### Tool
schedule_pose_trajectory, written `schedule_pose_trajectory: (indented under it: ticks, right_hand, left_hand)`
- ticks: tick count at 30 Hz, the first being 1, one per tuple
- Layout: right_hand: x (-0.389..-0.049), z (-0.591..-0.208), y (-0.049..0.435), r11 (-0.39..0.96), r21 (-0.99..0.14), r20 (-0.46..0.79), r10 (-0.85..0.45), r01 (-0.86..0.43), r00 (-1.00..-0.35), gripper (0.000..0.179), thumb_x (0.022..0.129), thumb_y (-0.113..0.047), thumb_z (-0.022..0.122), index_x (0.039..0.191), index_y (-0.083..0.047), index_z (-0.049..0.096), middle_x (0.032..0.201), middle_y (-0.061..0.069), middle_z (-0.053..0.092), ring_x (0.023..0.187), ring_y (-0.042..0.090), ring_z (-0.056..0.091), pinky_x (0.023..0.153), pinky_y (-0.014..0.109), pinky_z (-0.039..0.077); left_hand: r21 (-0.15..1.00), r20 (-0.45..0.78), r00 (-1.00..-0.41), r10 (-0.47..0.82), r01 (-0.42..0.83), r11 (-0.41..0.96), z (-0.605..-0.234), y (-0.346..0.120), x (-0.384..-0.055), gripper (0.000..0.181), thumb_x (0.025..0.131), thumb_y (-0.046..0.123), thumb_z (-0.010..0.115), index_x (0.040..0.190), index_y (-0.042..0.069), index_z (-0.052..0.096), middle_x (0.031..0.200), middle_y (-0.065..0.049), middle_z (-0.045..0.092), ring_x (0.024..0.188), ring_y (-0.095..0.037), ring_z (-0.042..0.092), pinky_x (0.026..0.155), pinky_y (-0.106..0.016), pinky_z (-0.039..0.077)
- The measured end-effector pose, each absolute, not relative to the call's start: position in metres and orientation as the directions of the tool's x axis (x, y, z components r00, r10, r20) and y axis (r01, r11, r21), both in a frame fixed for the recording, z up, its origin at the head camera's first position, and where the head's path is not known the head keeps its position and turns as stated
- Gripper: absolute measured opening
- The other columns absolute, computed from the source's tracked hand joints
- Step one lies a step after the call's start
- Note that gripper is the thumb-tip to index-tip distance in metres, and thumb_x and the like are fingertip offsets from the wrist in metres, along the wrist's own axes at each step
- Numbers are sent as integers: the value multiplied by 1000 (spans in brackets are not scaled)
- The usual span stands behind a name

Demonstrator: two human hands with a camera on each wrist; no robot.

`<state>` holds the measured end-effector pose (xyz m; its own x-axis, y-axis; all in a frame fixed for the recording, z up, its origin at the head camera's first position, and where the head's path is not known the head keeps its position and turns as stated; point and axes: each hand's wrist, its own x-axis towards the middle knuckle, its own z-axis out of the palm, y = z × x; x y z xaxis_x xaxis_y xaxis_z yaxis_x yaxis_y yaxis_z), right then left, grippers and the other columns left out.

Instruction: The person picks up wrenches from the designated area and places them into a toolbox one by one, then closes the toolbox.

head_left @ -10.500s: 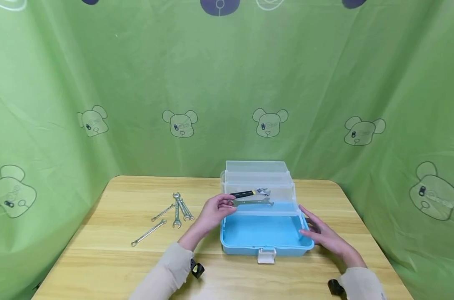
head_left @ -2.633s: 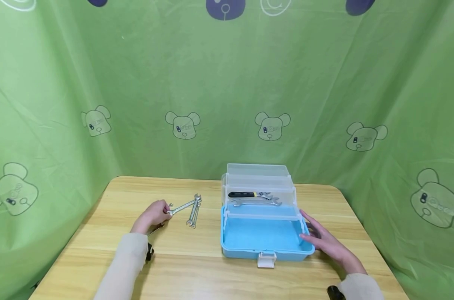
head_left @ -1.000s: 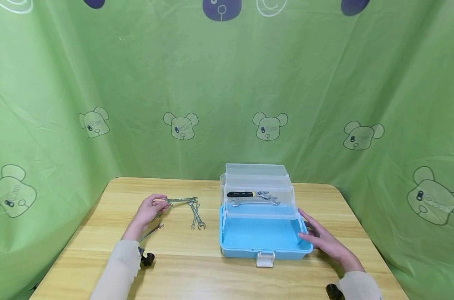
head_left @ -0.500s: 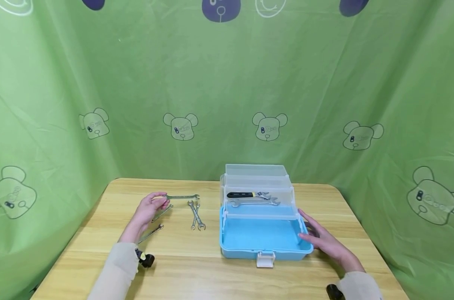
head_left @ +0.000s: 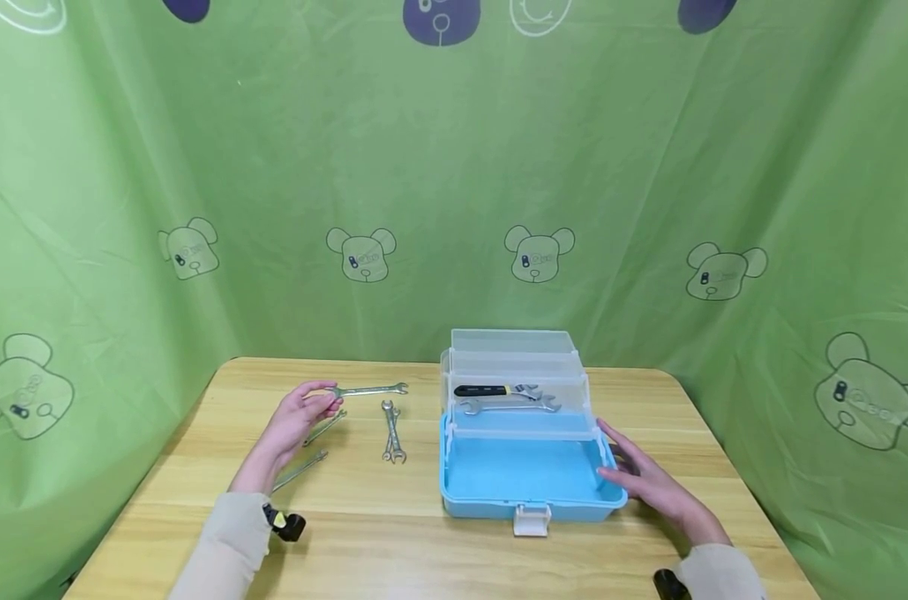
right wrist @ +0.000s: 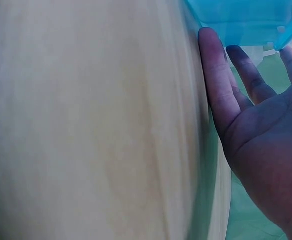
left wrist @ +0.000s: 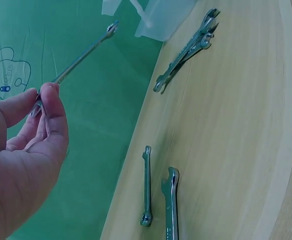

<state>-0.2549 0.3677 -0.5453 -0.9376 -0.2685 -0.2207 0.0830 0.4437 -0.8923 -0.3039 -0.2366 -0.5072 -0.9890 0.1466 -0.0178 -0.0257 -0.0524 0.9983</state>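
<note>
My left hand (head_left: 292, 417) pinches a silver wrench (head_left: 371, 390) by one end between thumb and fingers. The wrench points right, above the table's back left; in the left wrist view its shaft (left wrist: 86, 56) angles away from the fingertips. Below it lie two crossed wrenches (head_left: 392, 433). Two more, an upper wrench (head_left: 325, 428) and a lower wrench (head_left: 300, 471), are partly hidden by the left hand and wrist. My right hand (head_left: 656, 487) rests on the right side of a light-blue toolbox (head_left: 499, 507), its fingers fairly straight in the right wrist view (right wrist: 218, 75).
The toolbox is open, with clear trays (head_left: 517, 361) stepped up behind its base. An adjustable wrench (head_left: 484, 390) with a black handle and a double open-end wrench (head_left: 508, 406) lie in the lowest tray. A white latch (head_left: 531, 521) hangs at the front. Green curtain surrounds the wooden table (head_left: 424, 558).
Earlier, my left hand held the double open-end wrench at the tray, where it now lies. Since then it has taken another wrench from the pile and raised it. My right hand has stayed put.
</note>
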Motion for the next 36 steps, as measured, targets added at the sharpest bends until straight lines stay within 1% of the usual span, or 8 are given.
schedule_pose_trajectory:
  ticks: [8,12,15,19,22,27,32,36]
  right_hand:
    - [-255,-545,368,448,-892,-196,-276,54,-941,85,104,-28,62,167,-34,5,171,29,1,150,62,13,112,77,34]
    - [-255,-544,369,446,-894,-183,-281,41,-942,85,104,-27,61,167,-32,5,171,28,0,150,62,13,112,77,34]
    - [-255,-543,369,447,-894,-173,-282,30,-944,85,104,-26,61,168,-30,5,171,28,-1,150,62,13,113,78,32]
    - [-255,-544,368,452,-891,-184,-279,40,-942,85,104,-28,61,167,-33,5,171,28,0,150,62,14,111,76,36]
    - [-255,-544,368,451,-891,-193,-278,50,-941,85,104,-28,61,167,-34,5,171,28,0,150,63,14,110,76,37]
    - [-256,-545,368,455,-889,-192,-276,48,-942,85,104,-29,62,167,-33,5,172,26,-1,150,62,13,113,78,32]
    - [-256,-545,368,465,-885,-182,-271,37,-945,86,103,-29,62,168,-30,5,172,26,1,150,61,14,114,80,26]
    - [-255,-545,369,466,-884,-181,-271,36,-945,87,103,-28,63,168,-30,5,172,27,1,150,61,15,115,80,25]
  left_hand:
    - [994,4,-984,177,-15,-107,-500,-225,-301,49,104,5,57,147,-10,40,106,-2,76,96,-7,70,101,-28,57]
    - [991,22,-980,200,-5,-134,-496,-213,-298,47,103,4,58,145,-10,42,105,-2,76,96,-8,71,101,-30,57]
    - [991,24,-976,217,-6,-136,-494,-203,-296,46,104,3,57,144,-11,42,103,0,76,96,-8,71,98,-28,58]
    - [990,13,-972,236,-21,-141,-493,-191,-294,44,103,2,56,144,-11,43,103,1,76,95,-8,70,95,-25,58]
    - [988,18,-965,262,-23,-151,-493,-184,-294,46,103,2,56,144,-12,41,103,1,75,95,-7,70,96,-26,58]
    - [988,45,-952,302,-3,-157,-494,-174,-293,44,104,2,56,143,-12,43,108,-1,76,98,-8,71,100,-31,57]
    - [988,54,-944,326,3,-153,-494,-164,-294,44,104,4,57,143,-12,43,113,-10,76,99,-10,72,103,-36,56]
    - [990,23,-942,336,-26,-139,-493,-156,-293,45,104,4,57,144,-11,43,115,-14,74,99,-10,72,108,-40,54]
